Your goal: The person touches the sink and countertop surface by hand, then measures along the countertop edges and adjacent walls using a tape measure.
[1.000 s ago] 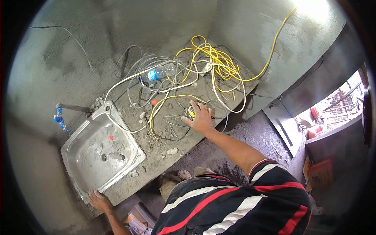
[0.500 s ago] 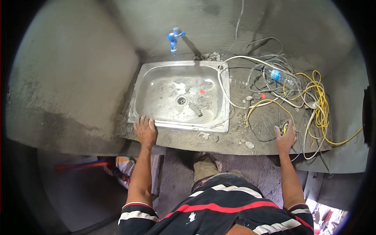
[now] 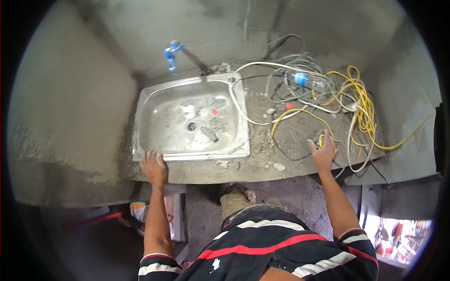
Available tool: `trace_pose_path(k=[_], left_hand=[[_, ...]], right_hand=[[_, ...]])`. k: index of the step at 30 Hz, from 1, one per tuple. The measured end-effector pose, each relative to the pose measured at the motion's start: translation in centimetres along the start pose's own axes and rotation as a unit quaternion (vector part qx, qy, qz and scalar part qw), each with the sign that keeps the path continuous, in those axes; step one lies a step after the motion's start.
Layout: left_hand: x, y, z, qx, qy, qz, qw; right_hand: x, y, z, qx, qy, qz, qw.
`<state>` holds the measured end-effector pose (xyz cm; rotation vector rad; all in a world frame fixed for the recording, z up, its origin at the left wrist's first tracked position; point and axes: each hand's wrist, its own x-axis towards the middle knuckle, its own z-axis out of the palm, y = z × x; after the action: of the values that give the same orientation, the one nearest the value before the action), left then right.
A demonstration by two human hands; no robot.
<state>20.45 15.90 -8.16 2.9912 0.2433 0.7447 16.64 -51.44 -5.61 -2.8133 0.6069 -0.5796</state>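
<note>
Resting left hand (image 3: 153, 168), loosely spread, on near corner of sink (image 3: 206, 156); holding yellow tape measure (image 3: 321, 140) in half-curled right hand (image 3: 324, 153). Beyond right hand, showing blue label (image 3: 300, 78) on clear bottle (image 3: 317, 83), too small to read.

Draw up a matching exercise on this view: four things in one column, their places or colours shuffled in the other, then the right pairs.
Column one:
1. Left hand
2. Right hand
3. Plastic bottle
4. Tap

Column two:
A. Among the tangled cables
B. Blue, beyond the far edge of the sink
C. At the sink's near left corner
D. At a small yellow-and-black object on the counter

Right pairs: 1-C, 2-D, 3-A, 4-B
</note>
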Motion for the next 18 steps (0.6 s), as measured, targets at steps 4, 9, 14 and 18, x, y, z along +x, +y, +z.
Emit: trace_pose_path(k=[4,9,14,18], left_hand=[[-0.8,-3.0,3.2,0.031,-0.04,0.035,0.998],[-0.4,-2.0,1.8,0.043,-0.051,0.06,0.996],[0.0,-0.2,0.4,0.011,-0.051,-0.004,0.999],[-0.1,-0.2,0.4,0.007,-0.066,-0.008,0.998]], right_hand=[[-0.6,0.4,0.6,0.018,0.029,-0.012,0.999],[0.0,0.5,-0.6,-0.038,-0.004,0.023,0.999],[0.1,-0.5,-1.7,0.029,-0.061,0.036,0.997],[0.0,-0.3,-1.4,0.027,-0.051,0.036,0.998]])
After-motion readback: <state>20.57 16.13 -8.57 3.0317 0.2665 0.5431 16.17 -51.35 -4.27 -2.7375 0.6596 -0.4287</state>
